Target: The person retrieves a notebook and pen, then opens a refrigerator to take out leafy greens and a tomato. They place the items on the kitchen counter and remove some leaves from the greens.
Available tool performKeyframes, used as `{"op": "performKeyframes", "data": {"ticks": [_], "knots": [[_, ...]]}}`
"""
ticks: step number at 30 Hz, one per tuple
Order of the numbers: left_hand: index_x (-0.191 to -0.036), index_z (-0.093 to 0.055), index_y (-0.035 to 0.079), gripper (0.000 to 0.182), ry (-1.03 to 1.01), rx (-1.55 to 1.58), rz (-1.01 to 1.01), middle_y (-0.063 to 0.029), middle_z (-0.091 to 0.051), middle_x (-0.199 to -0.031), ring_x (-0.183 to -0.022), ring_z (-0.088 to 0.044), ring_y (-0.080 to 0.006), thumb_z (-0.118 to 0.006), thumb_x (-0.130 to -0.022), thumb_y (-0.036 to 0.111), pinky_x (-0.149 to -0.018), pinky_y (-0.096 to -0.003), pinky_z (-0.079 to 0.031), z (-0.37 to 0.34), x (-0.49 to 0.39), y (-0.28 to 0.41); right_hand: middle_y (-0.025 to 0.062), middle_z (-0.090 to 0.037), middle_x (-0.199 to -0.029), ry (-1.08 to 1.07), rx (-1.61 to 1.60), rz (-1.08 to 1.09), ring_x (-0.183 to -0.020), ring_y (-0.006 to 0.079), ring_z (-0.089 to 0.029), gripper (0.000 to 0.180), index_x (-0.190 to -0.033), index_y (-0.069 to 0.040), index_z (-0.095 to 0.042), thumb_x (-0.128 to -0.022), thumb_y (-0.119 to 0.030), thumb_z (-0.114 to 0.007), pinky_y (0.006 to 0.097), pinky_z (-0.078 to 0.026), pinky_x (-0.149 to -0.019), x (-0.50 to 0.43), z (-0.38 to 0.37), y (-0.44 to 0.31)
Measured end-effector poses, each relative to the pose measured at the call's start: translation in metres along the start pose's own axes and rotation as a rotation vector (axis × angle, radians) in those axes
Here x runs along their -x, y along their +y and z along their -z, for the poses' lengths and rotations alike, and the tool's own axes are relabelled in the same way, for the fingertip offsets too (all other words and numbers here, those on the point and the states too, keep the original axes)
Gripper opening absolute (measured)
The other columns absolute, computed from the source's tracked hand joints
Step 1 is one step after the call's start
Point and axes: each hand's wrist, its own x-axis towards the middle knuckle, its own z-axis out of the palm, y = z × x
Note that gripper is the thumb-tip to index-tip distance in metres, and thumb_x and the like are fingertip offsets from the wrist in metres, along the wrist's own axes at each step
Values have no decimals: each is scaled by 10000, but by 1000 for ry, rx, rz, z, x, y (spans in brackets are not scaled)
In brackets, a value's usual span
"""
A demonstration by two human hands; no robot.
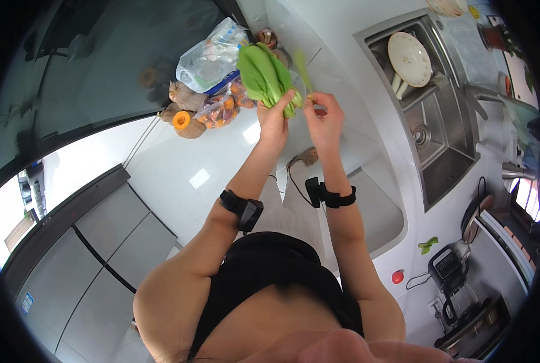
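My left hand (273,115) grips a head of bok choy (266,72) by its pale base, with the broad green leaves pointing away from me. Close to its right, my right hand (325,119) pinches a thin green leaf stalk (302,70) between thumb and fingertips. That stalk is blurred and stands apart from the bok choy. Both hands are over the tiled floor (174,156), and each forearm wears a black strap with a small box.
Beyond my hands, plastic bags (213,59), bagged orange produce (218,112) and squashes, one cut (181,120), lie on the floor. At right, a steel sink (433,131) holds a plate (409,59). Green leaf pieces (428,245) and a red tomato-like item (397,277) lie on the counter.
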Motion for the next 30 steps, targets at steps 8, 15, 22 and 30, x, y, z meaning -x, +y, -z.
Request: {"op": "performKeyframes", "data": {"ticks": [8, 15, 22, 30], "knots": [[-1217, -544, 99, 397, 6, 434, 199, -35, -639, -1122, -981, -611, -149, -724, -866, 143, -759, -313, -520, 62, -56, 28, 109, -695, -879, -45, -355, -465, -763, 166, -684, 214, -1022, 68, -671, -878, -88, -698, 288, -601, -660, -3, -30, 122], [-1233, -533, 64, 366, -32, 351, 224, -91, -610, -1157, -1021, -595, -194, -674, -902, 126, -774, -328, -513, 85, -51, 39, 215, -619, -1221, -113, 735, -555, -1067, 271, -651, 409, -1255, 63, -553, -969, -227, -589, 324, -548, -910, -45, -51, 222], [-1308, -497, 98, 404, -354, 216, 378, -56, -610, -1225, -1151, -572, -194, -619, -923, 112, -806, -378, -494, 70, -38, 26, 218, -513, -1386, -170, -1275, -616, -1282, 340, -512, 436, -1363, 67, -444, -1053, -231, -370, 393, -481, -1026, 8, 70, 92], [-1360, -450, 36, 448, -700, -114, 515, -110, -557, -1289, -1200, -536, -239, -582, -942, 128, -857, -378, -502, -39, 33, -37, 161, -689, -1080, 431, -857, -260, -997, 244, -675, 333, -1185, 17, -623, -973, -239, -597, 336, -558, -834, 145, 251, -4]]}}
